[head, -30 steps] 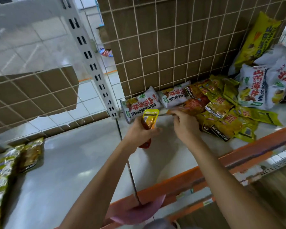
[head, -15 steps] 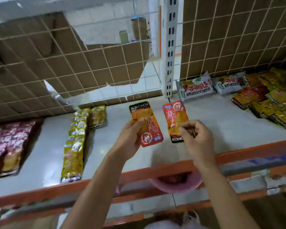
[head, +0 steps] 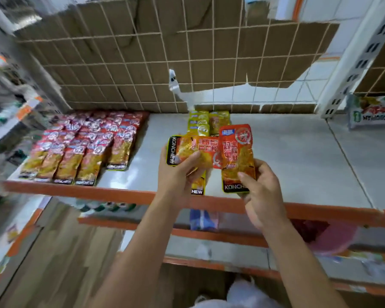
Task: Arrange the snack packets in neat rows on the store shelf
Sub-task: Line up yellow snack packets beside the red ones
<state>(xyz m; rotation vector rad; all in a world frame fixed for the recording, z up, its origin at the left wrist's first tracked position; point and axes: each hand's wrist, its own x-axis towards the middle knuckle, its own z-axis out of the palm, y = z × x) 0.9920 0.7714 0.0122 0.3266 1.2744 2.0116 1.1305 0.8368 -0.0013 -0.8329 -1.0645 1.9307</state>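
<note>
Two orange snack packets are held over the shelf's [head: 298, 156] near edge. One lies sideways [head: 193, 151], gripped by the left hand [head: 178, 172]. The other stands upright [head: 237, 156], its lower end pinched by the right hand [head: 260, 192]. Bare shelf spreads to the right. A yellow packet column [head: 198, 125] runs behind, and red packet rows [head: 85, 147] lie far left, too overlapped to count.

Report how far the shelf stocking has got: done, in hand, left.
Done: the red packets lie in neat rows at the left of the shelf, and a yellow column runs down the middle. In hand: the left hand holds an orange packet sideways, and the right hand holds a second orange packet upright. Left: both need placing, probably on the bare stretch to the right.
</note>
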